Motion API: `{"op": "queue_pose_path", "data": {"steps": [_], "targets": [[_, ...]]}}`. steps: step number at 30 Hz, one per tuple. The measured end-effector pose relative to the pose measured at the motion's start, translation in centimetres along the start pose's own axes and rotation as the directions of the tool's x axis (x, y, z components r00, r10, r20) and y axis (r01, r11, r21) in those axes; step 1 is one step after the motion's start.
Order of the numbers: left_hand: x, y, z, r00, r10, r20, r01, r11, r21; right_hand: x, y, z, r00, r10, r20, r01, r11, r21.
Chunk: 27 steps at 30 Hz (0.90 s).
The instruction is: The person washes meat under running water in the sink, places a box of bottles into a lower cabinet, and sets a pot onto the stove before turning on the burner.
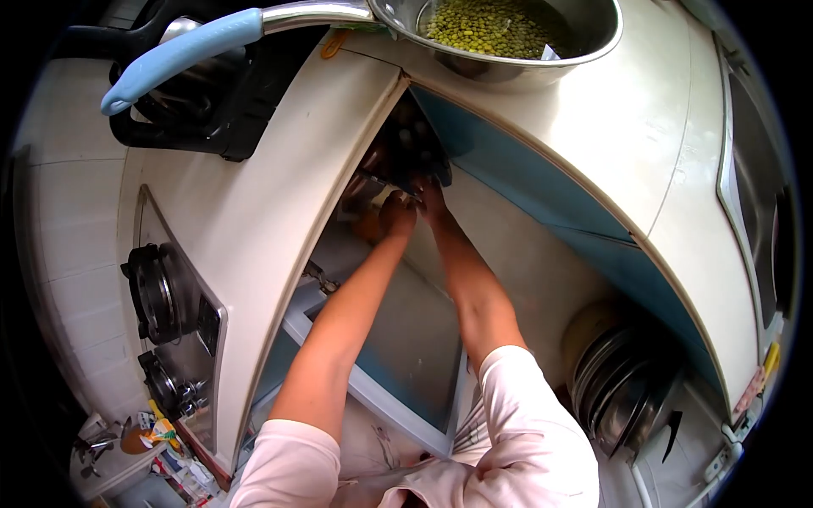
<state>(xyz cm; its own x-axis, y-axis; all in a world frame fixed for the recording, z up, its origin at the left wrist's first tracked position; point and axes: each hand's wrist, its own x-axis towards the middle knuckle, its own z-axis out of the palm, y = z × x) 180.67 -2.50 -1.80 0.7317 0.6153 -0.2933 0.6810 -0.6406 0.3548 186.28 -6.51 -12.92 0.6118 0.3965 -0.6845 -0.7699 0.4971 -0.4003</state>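
Leftmost, a gas stove with black ring burners (176,339) sits set into the cream-white worktop (305,144); farther up, a pale-blue handle (190,55) reaches right to a round stainless-steel pan (542,72) of green beans in liquid. Below the worktop's edge, inside the corner cupboard, a shiny brownish metal vessel (362,186) stands just left of the person's left hand (396,215), which is curled; whether it grips anything, I cannot tell. Close beside it, the right hand (430,196) meets a dark, glossy object (411,140) deep in the corner, its hold hidden by shadow. Farther right lean nested round metal pans (622,389).
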Motion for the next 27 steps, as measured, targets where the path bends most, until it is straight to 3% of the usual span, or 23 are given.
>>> {"op": "queue_pose_path", "data": {"steps": [3,6,8,11,14,15,18,21,24,25,27], "targets": [[-0.9,0.5,-0.4,0.985,-0.008,0.171,0.011,1.0,-0.018,-2.6,-1.6,-0.5,0.982,0.111,0.156,-0.09,0.987,-0.134],[0.4,-2.1,2.5,0.934,0.063,0.351,0.012,0.978,-0.207,-2.3,-0.2,-2.7,0.929,0.063,0.365,0.058,0.949,-0.311],[1.6,-5.9,6.3,0.914,0.172,0.368,-0.002,0.908,-0.419,-7.1,-2.6,-1.7,0.982,0.044,0.182,0.027,0.928,-0.372],[-2.2,-1.1,1.0,0.876,-0.254,0.409,0.45,0.736,-0.507,-13.9,-6.0,-1.3,0.999,0.033,0.039,-0.013,0.905,-0.426],[-5.9,3.0,-4.2,0.795,-0.299,0.528,0.591,0.575,-0.565,-20.3,-9.3,-2.6,1.0,0.009,0.028,0.004,0.904,-0.428],[-6.8,3.2,-5.0,0.779,-0.283,0.559,0.603,0.582,-0.546,-22.3,-10.0,-3.3,0.999,0.001,0.041,0.017,0.906,-0.423],[-9.3,-0.7,-3.4,0.956,0.029,0.292,0.133,0.844,-0.519,-27.7,-10.4,-5.8,0.997,0.072,-0.008,-0.059,0.757,-0.651],[-12.9,0.2,-7.5,0.929,0.069,0.364,0.041,0.957,-0.287,-31.2,-6.0,-10.2,0.989,0.128,-0.074,-0.14,0.654,-0.744],[-13.5,-0.4,-8.1,0.897,0.127,0.424,-0.03,0.973,-0.228,-33.7,-4.9,-10.4,0.939,0.244,-0.241,-0.342,0.604,-0.72],[-13.6,-0.7,-7.9,0.891,0.111,0.441,-0.015,0.976,-0.215,-34.4,-4.1,-10.6,0.941,0.242,-0.239,-0.339,0.641,-0.688],[-13.1,-0.4,-7.1,0.868,0.048,0.494,0.155,0.919,-0.362,-32.6,-3.4,-10.6,0.958,0.201,-0.206,-0.287,0.72,-0.632]]}}
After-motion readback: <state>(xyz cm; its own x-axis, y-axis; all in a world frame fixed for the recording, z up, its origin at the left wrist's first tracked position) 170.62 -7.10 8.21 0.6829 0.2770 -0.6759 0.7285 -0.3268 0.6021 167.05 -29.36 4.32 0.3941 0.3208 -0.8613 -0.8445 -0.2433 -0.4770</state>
